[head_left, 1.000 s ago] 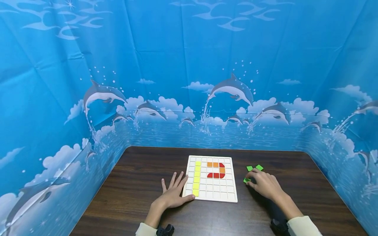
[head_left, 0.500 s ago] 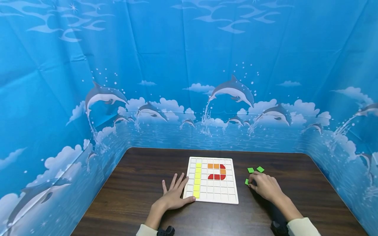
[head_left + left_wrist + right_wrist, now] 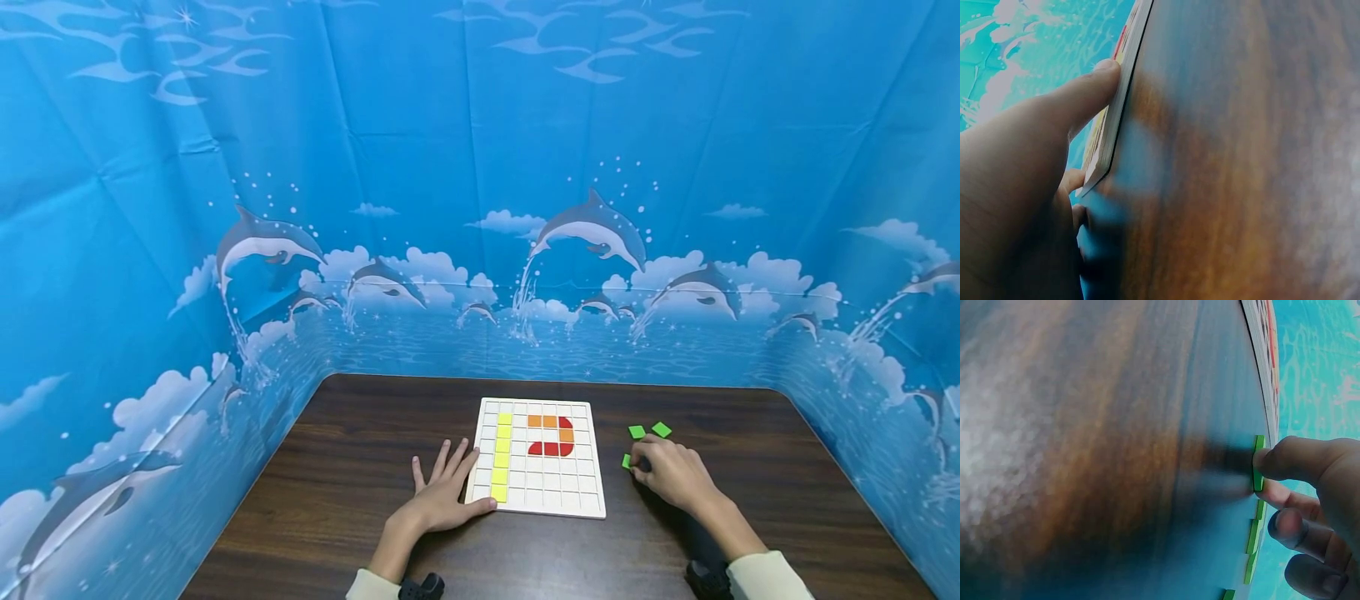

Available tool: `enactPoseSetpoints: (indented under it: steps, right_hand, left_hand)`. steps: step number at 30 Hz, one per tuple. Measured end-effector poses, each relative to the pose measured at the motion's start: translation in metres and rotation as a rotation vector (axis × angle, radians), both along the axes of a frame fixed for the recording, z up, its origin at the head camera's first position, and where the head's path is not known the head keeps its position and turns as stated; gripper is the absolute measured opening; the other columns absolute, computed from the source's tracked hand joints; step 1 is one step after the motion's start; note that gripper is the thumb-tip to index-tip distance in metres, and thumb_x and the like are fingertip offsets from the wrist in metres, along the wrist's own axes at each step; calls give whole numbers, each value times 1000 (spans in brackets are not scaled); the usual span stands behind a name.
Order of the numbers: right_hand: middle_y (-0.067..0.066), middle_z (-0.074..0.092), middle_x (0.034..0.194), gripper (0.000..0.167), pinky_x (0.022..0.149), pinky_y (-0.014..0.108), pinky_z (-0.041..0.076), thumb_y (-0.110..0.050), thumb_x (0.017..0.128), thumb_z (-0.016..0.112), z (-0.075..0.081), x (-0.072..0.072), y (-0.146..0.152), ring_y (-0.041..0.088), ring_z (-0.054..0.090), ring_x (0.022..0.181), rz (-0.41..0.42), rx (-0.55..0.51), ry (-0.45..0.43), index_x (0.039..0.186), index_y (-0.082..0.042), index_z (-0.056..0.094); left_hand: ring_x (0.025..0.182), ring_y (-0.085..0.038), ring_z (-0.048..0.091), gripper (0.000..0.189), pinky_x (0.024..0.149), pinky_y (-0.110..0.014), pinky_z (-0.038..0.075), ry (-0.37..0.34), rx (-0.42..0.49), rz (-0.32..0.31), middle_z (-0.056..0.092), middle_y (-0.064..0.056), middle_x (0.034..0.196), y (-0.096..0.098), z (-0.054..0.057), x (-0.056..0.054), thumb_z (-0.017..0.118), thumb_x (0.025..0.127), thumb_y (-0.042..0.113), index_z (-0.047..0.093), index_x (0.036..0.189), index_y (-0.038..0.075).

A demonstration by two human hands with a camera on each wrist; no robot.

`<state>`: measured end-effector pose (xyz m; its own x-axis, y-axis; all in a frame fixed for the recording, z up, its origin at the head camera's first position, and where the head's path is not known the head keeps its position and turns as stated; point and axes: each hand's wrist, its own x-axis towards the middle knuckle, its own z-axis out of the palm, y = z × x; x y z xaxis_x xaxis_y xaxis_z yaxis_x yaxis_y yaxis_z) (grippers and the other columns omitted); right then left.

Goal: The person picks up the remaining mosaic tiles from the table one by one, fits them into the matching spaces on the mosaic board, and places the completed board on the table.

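Note:
A white square grid board [image 3: 552, 487] lies on the dark wooden table. It bears a column of yellow tiles [image 3: 501, 458] and, further right, a curved figure of orange tiles [image 3: 550, 422] and red tiles [image 3: 551, 449]. My left hand [image 3: 437, 502] rests with spread fingers at the board's left side, its thumb [image 3: 1094, 81] on the near edge. Right of the board, my right hand [image 3: 675, 471] pinches a green tile [image 3: 1259, 450] between thumb and index finger, low at the table. Two more green tiles [image 3: 637, 432] [image 3: 661, 429] lie just beyond the fingers.
The brown table [image 3: 337, 467] reaches around the board on all sides. A blue dolphin-print curtain [image 3: 480, 208] stands behind and along both sides. More green tiles [image 3: 1252, 536] show edge-on past the fingers in the right wrist view.
My right hand has shifted slightly right, its fingertips drawn closer together at the nearest green tile. The left hand and the tiles on the board keep their places.

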<state>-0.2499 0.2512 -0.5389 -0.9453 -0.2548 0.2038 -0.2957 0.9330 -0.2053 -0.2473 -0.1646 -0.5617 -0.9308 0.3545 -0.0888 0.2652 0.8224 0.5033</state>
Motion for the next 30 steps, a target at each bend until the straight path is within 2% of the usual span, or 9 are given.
enactPoseSetpoints:
  steps: [6,11,18,19,26,30]
  right_hand:
    - [2,71,99,16,50,29,37,-16,86,88,1,-1,-2,9,47,58,-4,1,-8,86,-22,73]
    - [1,70,98,16,50,29,39,-17,86,88,2,-1,-1,9,48,59,0,3,-8,86,-22,73]
    - [0,68,96,15,52,30,40,-16,87,87,2,0,-1,10,49,60,5,-7,-21,87,-22,73]
    - [0,68,96,15,52,30,40,-16,87,87,2,0,-1,9,49,60,5,-7,-21,87,-22,73]
    - [2,71,102,15,50,29,39,-18,86,87,2,-1,-1,8,48,58,0,0,-13,87,-23,73]
    - [3,72,106,14,50,28,38,-18,86,87,2,-1,-2,9,47,58,-5,-6,-8,87,-22,74]
  left_hand:
    - [169,-35,-3,105,118,-80,-21,18,-25,20,14,-2,181,-1,-14,-8,59,88,85,30,170,26]
    - [169,-35,-2,105,117,-80,-22,30,-24,18,15,-2,181,-2,-19,-10,61,88,84,31,170,26]
    - [169,-35,-2,105,118,-80,-21,30,-28,18,14,-1,181,-1,-18,-8,59,88,85,30,170,27]
    - [169,-35,-1,104,118,-81,-20,25,-29,18,15,-2,181,0,-15,-7,60,89,84,30,170,26]
    - [168,-36,-1,105,118,-81,-20,41,-21,16,15,-3,181,-1,-18,-8,58,88,86,29,171,27]
    - [168,-38,-2,106,117,-81,-22,32,-6,9,14,-5,181,-1,-10,-4,57,89,86,28,171,26]
